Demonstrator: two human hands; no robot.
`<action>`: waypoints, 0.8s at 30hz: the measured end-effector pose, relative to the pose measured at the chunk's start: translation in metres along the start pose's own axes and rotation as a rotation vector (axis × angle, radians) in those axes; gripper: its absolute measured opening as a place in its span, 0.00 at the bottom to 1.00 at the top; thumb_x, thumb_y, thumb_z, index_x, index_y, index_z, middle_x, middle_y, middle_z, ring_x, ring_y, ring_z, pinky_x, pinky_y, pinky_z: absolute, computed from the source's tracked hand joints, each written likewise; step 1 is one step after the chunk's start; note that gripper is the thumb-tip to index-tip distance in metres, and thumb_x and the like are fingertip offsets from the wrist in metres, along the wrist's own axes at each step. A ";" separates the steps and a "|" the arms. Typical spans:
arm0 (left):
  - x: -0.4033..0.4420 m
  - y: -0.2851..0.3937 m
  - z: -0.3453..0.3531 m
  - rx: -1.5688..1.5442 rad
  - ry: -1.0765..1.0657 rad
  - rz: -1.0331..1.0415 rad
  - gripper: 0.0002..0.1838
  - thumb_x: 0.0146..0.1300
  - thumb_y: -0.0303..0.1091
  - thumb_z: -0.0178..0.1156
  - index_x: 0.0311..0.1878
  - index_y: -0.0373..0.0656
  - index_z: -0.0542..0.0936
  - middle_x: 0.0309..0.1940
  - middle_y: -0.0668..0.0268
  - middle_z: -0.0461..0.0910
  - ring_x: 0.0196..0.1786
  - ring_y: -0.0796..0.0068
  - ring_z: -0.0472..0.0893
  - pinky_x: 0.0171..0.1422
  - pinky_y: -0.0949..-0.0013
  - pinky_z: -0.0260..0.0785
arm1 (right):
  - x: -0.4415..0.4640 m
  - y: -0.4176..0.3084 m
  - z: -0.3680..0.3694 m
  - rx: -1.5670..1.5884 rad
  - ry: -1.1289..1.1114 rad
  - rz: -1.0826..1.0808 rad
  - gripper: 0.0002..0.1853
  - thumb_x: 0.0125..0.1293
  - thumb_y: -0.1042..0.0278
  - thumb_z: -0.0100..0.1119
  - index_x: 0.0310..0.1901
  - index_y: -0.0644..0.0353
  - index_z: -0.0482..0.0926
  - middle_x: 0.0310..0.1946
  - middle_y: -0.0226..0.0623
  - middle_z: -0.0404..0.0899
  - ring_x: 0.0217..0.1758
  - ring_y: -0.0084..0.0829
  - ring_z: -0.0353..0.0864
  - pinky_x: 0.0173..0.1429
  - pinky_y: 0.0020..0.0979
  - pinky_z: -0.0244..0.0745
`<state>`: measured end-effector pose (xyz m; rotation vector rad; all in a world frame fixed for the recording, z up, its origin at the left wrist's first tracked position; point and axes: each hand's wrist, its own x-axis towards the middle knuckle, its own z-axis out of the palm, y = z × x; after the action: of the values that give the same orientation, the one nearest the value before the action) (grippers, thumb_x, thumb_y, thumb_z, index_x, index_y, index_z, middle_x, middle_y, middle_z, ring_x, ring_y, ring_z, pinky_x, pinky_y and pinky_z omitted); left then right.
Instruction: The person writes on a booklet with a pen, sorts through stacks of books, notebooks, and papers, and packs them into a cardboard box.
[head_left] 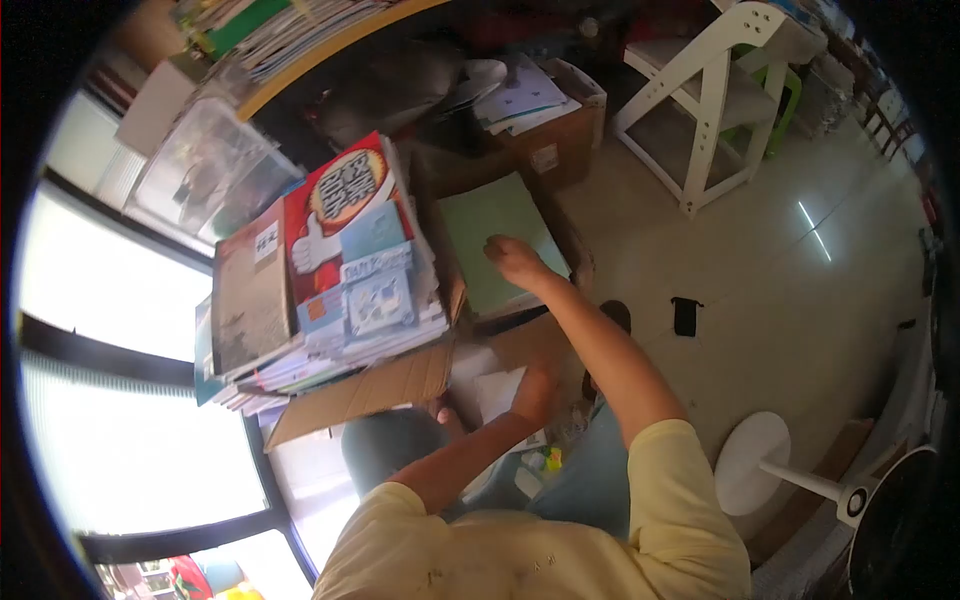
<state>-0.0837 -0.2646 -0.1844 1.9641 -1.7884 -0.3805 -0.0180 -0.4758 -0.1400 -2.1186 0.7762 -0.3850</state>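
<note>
My right hand is over a flat, pale green cover that lies on top of an open cardboard box's contents. Its fingers are curled in, and whatever they may hold is hidden. Lower down, my left hand is beside the box's near flap, close to some white paper. That hand is blurred and its fingers are hard to make out. Left of the box rises a tall stack of books, topped by a red book, a brown cover and a blue-white packet.
A cardboard flap sticks out below the book stack. Behind stand a clear plastic bin and a paper-filled carton. To the right are a white chair, a black pouch on the tiles and a fan's white base.
</note>
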 end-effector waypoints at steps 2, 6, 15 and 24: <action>-0.036 0.002 -0.009 -0.028 -0.189 0.072 0.26 0.60 0.26 0.54 0.63 0.35 0.67 0.61 0.43 0.67 0.63 0.44 0.67 0.69 0.53 0.60 | -0.018 -0.014 0.011 0.032 -0.252 -0.024 0.21 0.64 0.61 0.49 0.53 0.68 0.75 0.52 0.57 0.76 0.59 0.52 0.73 0.64 0.43 0.67; -0.104 0.021 -0.078 -0.172 -0.658 0.046 0.24 0.62 0.31 0.56 0.64 0.43 0.70 0.55 0.47 0.75 0.58 0.48 0.75 0.64 0.55 0.66 | -0.051 -0.012 0.021 -0.300 -0.354 -0.121 0.20 0.63 0.61 0.51 0.53 0.65 0.76 0.54 0.55 0.75 0.60 0.51 0.73 0.62 0.43 0.68; -0.276 -0.002 -0.140 -0.436 -0.324 -0.396 0.23 0.62 0.30 0.57 0.62 0.44 0.73 0.54 0.53 0.78 0.52 0.61 0.81 0.56 0.61 0.72 | -0.151 -0.052 -0.004 -0.236 -0.646 -0.018 0.24 0.65 0.61 0.56 0.59 0.65 0.72 0.53 0.47 0.79 0.55 0.37 0.77 0.58 0.32 0.70; -0.284 0.008 -0.146 -0.448 -0.038 -0.377 0.18 0.62 0.29 0.56 0.56 0.44 0.77 0.46 0.53 0.81 0.47 0.54 0.81 0.53 0.59 0.72 | -0.194 -0.063 -0.013 -0.153 -0.631 -0.032 0.24 0.68 0.61 0.56 0.61 0.65 0.70 0.50 0.45 0.80 0.54 0.33 0.77 0.59 0.32 0.71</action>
<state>-0.0524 0.0367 -0.0826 1.9556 -1.2066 -0.8626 -0.1479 -0.3289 -0.0824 -2.2091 0.4071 0.3328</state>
